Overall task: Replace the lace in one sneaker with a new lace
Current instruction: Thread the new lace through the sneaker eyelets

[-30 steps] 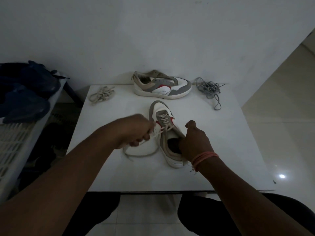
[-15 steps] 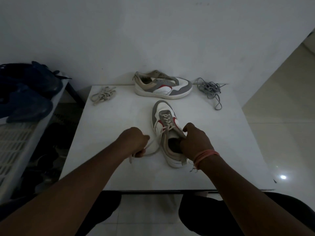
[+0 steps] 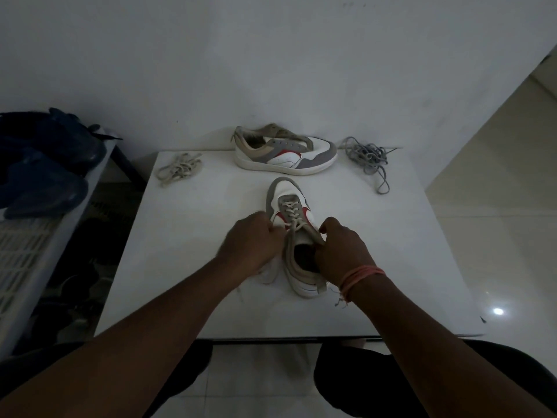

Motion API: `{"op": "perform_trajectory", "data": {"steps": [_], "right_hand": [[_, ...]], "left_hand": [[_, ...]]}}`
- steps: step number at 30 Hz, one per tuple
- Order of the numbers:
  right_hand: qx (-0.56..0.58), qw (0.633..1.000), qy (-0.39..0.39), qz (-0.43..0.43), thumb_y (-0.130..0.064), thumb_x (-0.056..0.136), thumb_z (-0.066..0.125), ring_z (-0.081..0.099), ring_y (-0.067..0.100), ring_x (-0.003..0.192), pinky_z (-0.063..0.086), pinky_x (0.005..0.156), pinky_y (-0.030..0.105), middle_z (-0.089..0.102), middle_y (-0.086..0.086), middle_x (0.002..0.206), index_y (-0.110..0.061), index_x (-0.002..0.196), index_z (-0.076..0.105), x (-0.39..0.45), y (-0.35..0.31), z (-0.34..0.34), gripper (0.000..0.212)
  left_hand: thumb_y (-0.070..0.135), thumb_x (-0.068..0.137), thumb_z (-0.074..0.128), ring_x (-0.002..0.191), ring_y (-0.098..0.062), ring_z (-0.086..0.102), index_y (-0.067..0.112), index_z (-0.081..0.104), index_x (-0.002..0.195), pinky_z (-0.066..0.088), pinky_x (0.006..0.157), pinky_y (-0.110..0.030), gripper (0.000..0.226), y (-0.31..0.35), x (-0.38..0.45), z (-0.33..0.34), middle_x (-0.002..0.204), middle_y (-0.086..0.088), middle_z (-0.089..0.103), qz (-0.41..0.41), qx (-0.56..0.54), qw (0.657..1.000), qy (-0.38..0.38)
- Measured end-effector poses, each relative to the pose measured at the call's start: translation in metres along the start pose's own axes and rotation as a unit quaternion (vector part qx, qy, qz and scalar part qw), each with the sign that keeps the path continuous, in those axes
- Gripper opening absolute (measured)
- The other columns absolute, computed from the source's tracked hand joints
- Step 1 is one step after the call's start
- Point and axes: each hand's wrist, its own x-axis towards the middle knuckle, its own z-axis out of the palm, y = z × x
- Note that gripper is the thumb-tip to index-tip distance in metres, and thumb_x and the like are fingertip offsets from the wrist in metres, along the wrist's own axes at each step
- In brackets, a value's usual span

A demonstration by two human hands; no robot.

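White table (image 3: 187, 267) in dim light carries the near sneaker (image 3: 289, 206), toe away, its beige lace (image 3: 294, 215) pinched in the curled fingers of the left hand (image 3: 253, 245) while the right hand (image 3: 340, 248) grips the collar; draw each crossing out slowly, shoe braced.

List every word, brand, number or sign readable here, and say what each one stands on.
No readable text anywhere.
Near sneaker: red side mark, no letters legible.
Far sneaker: red and grey panels, no brand or number readable.
White table and wall: bare of writing.
Dark bundle at left: too dim to tell.
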Motion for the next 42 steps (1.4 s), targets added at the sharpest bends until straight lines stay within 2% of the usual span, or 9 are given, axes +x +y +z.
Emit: {"op": "perform_trajectory", "data": {"steps": [5, 9, 12, 18, 24, 27, 31, 35, 42], "right_hand": [[0.006, 0.999, -0.012, -0.038, -0.029, 0.089, 0.066, 0.059, 0.024, 0.096, 0.055, 0.088, 0.041, 0.055, 0.007, 0.117, -0.016, 0.124, 0.052, 0.001, 0.001, -0.002, 0.041], [0.087, 0.951, 0.144, -0.258, -0.031, 0.097, 0.049, 0.056, 0.015, 0.098, 0.045, 0.088, 0.040, 0.055, -0.005, 0.110, -0.023, 0.112, 0.061, -0.005, -0.016, -0.005, 0.021], [0.225, 0.910, 0.083, -0.338, -0.030, 0.102, 0.047, 0.056, 0.015, 0.091, 0.046, 0.082, 0.034, 0.056, -0.004, 0.093, -0.015, 0.096, 0.066, -0.014, -0.031, -0.003, 0.025], [0.340, 0.883, -0.030, -0.323, -0.021, 0.103, 0.046, 0.064, 0.020, 0.083, 0.049, 0.079, 0.034, 0.067, 0.010, 0.084, -0.002, 0.083, 0.068, -0.013, -0.029, -0.010, 0.035], [0.457, 0.877, 0.073, -0.128, -0.027, 0.102, 0.054, 0.050, 0.021, 0.059, 0.046, 0.058, 0.032, 0.056, 0.007, 0.063, -0.007, 0.084, 0.068, 0.009, -0.003, -0.050, 0.031], [0.401, 0.908, 0.090, -0.080, -0.033, 0.099, 0.061, 0.044, 0.011, 0.051, 0.042, 0.050, 0.027, 0.052, -0.004, 0.056, -0.013, 0.084, 0.073, 0.013, 0.001, -0.044, 0.027], [0.379, 0.919, 0.007, -0.110, -0.025, 0.101, 0.058, 0.046, 0.006, 0.051, 0.041, 0.051, 0.026, 0.058, -0.008, 0.061, -0.014, 0.091, 0.075, 0.009, -0.008, -0.031, 0.023], [0.381, 0.909, -0.078, -0.146, -0.018, 0.102, 0.055, 0.055, 0.021, 0.068, 0.047, 0.066, 0.032, 0.071, 0.015, 0.082, -0.013, 0.097, 0.076, 0.002, -0.013, -0.027, 0.022], [0.302, 0.948, -0.029, -0.096, -0.021, 0.094, 0.067, 0.056, 0.005, 0.056, 0.050, 0.056, 0.018, 0.071, 0.002, 0.073, -0.015, 0.091, 0.077, 0.013, 0.002, -0.040, 0.012]], "left_hand": [[0.023, 0.096, 0.055, 0.048, -0.017, 0.046, 0.010, 0.063, 0.082, 0.045, 0.062, -0.030, 0.020, 0.023, 0.007, -0.055, 0.059, -0.002, 0.052, -0.087, -0.294, 0.951, -0.024], [0.018, 0.103, 0.048, 0.060, -0.010, 0.053, 0.003, 0.066, 0.115, 0.050, 0.068, -0.028, 0.026, 0.030, -0.003, -0.078, 0.070, 0.001, 0.057, -0.048, -0.569, 0.803, -0.171], [0.015, 0.105, 0.040, 0.087, -0.017, 0.068, -0.001, 0.059, 0.132, 0.057, 0.084, -0.030, 0.037, 0.031, -0.005, -0.078, 0.098, -0.005, 0.070, -0.013, -0.660, 0.716, -0.229], [0.004, 0.098, 0.047, 0.086, -0.022, 0.071, -0.010, 0.068, 0.098, 0.062, 0.077, -0.029, 0.025, 0.031, 0.000, -0.082, 0.093, -0.016, 0.071, -0.113, -0.805, 0.559, -0.165], [0.003, 0.105, 0.041, 0.106, -0.035, 0.067, -0.014, 0.045, 0.120, 0.062, 0.079, -0.047, 0.024, -0.004, 0.019, -0.081, 0.121, -0.033, 0.057, -0.216, -0.867, 0.449, -0.003], [0.018, 0.106, 0.044, 0.120, -0.045, 0.058, -0.016, 0.031, 0.140, 0.053, 0.089, -0.054, 0.049, -0.005, 0.020, -0.072, 0.132, -0.037, 0.049, -0.280, -0.796, 0.536, -0.041], [0.043, 0.097, 0.061, 0.106, -0.026, 0.068, 0.019, 0.059, 0.135, 0.055, 0.097, -0.045, 0.046, 0.020, -0.002, -0.053, 0.120, -0.009, 0.070, -0.039, -0.199, 0.979, -0.029], [0.029, 0.096, 0.066, 0.112, -0.014, 0.065, 0.031, 0.063, 0.135, 0.049, 0.096, -0.028, 0.039, 0.025, -0.011, -0.034, 0.125, 0.003, 0.071, 0.241, 0.040, 0.969, 0.029], [0.039, 0.092, 0.067, 0.073, -0.011, 0.068, 0.032, 0.080, 0.090, 0.056, 0.073, -0.033, 0.015, -0.009, 0.012, -0.060, 0.078, 0.009, 0.075, 0.091, 0.068, 0.987, 0.112]]}}
